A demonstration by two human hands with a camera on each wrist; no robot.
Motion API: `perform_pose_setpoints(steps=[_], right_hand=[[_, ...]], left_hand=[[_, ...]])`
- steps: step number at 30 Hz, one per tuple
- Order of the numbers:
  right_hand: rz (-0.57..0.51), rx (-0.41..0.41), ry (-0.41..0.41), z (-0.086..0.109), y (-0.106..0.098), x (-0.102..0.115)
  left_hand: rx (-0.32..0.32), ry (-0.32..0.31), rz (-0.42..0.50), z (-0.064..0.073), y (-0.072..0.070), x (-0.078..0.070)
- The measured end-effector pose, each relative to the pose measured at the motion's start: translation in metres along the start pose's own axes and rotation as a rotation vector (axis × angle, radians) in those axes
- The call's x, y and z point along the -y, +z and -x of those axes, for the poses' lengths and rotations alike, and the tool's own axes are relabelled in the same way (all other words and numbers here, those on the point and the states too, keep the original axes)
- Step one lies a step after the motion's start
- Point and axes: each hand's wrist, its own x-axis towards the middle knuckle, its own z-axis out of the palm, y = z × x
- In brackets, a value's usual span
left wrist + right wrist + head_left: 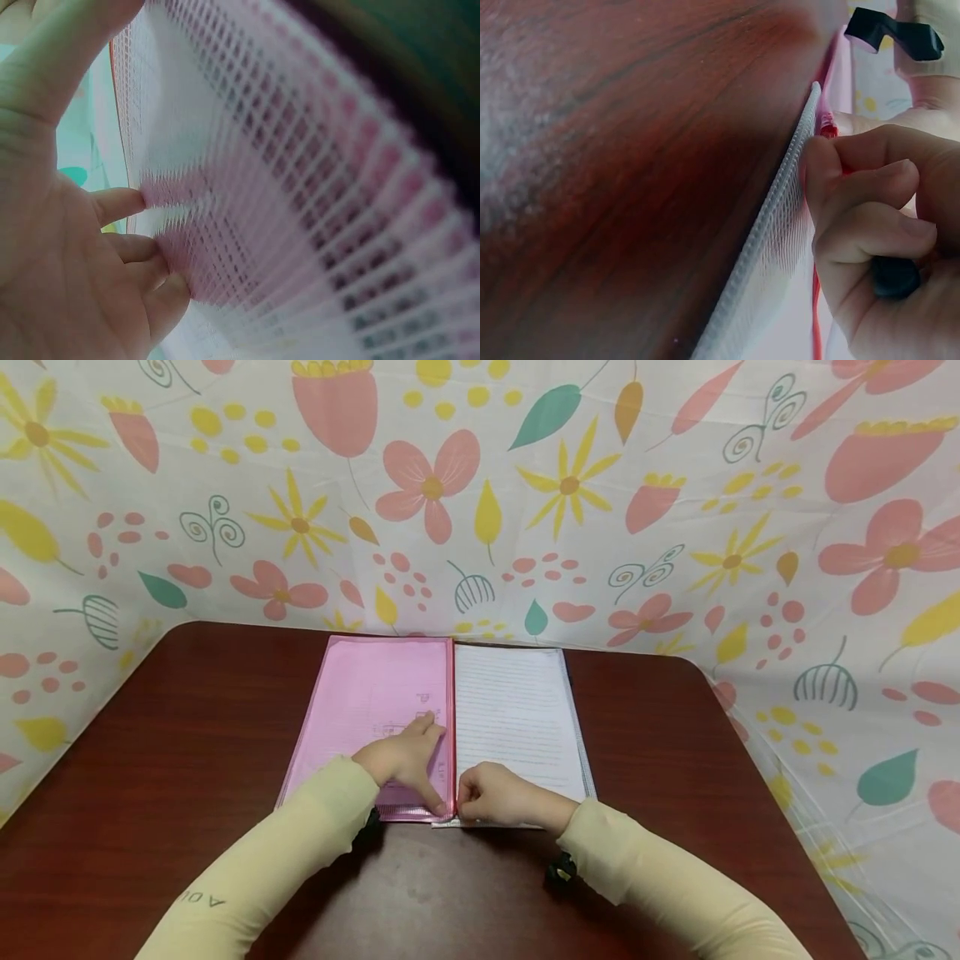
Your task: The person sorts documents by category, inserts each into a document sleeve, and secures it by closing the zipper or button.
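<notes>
A pink mesh zipper pouch lies flat on the table with printed paper showing through it. A red zipper runs along its right edge. My left hand rests on the pouch's lower right part, fingers spread and thumb by the bottom corner. In the left wrist view its fingertips touch the mesh. My right hand has curled fingers and pinches at the zipper's lower end; any pull tab is hidden by the fingers. Beneath it lies a whitish mesh pouch with lined paper inside.
The dark reddish-brown table extends on both sides of the pouches. A flower-patterned cloth hangs behind and beside the table. Black wrist devices sit under the cream sleeves.
</notes>
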Motion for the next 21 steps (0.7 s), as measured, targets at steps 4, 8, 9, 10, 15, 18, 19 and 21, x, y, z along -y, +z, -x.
perform_pose_setpoints(steps=[4,8,9,10,15,18,19,21], right_hand=[[0.017,-0.019,-0.013,0.0006,-0.0006,0.0019],[0.027,-0.039,-0.013,0.0012,0.0,0.0022],[0.03,-0.045,-0.015,0.0014,0.0002,0.0023],[0.035,-0.052,-0.017,0.0016,0.0005,0.0024],[0.057,-0.083,-0.04,0.0026,0.0013,0.0032],[0.069,-0.093,-0.051,0.0037,0.0015,0.0039],[0.072,-0.095,-0.055,0.0039,0.0017,0.0038],[0.089,-0.105,-0.063,0.0039,0.0024,0.0029]], left_hand=[[-0.004,0.0,-0.007,0.0018,-0.0012,-0.0017],[-0.01,0.001,-0.005,0.0031,-0.0017,-0.0026],[-0.011,0.002,-0.006,0.003,-0.0018,-0.0028],[-0.011,0.001,-0.009,0.0031,-0.0018,-0.003],[-0.01,0.004,-0.022,0.0037,-0.0022,-0.0047],[-0.009,0.009,-0.023,0.0046,-0.0028,-0.006],[-0.008,0.009,-0.023,0.0049,-0.003,-0.0063],[-0.006,0.006,-0.028,0.0053,-0.0033,-0.0067]])
